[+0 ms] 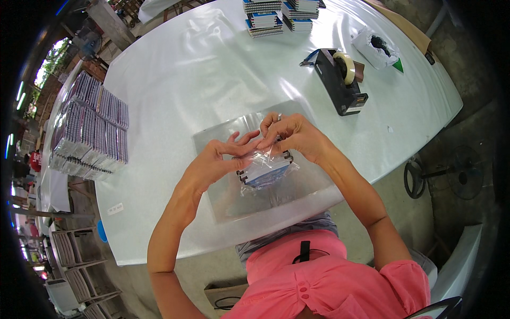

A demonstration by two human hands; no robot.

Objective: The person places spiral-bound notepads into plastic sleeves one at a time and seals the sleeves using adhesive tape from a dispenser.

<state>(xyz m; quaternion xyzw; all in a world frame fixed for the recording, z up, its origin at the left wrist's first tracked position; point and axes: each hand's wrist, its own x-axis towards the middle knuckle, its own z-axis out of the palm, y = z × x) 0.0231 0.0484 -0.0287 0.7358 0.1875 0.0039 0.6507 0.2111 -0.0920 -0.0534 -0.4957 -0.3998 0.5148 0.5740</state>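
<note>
A small bundle of spiral-bound notebooks [266, 175], wrapped in crinkled clear plastic, stands in front of me with its black coils showing at both sides. My left hand [226, 158] has its thumb and forefinger against the bundle's left upper edge, while its other fingers stretch out. From the other side, my right hand [296, 136] pinches the clear plastic wrap [262, 156] at the top, close to the left fingertips. Under the bundle lies a flat clear plastic sheet [226, 204]. The exact grip of the fingertips is partly hidden by the shiny film.
A black tape dispenser [340, 87] with a tape roll [346, 68] stands to the right, near a white bag [372, 48] of dark stuff. Stacked notebooks [264, 21] rise at the far edge. Wrapped notebook packs [93, 127] fill the left edge. A fan [462, 173] is beyond the table's right side.
</note>
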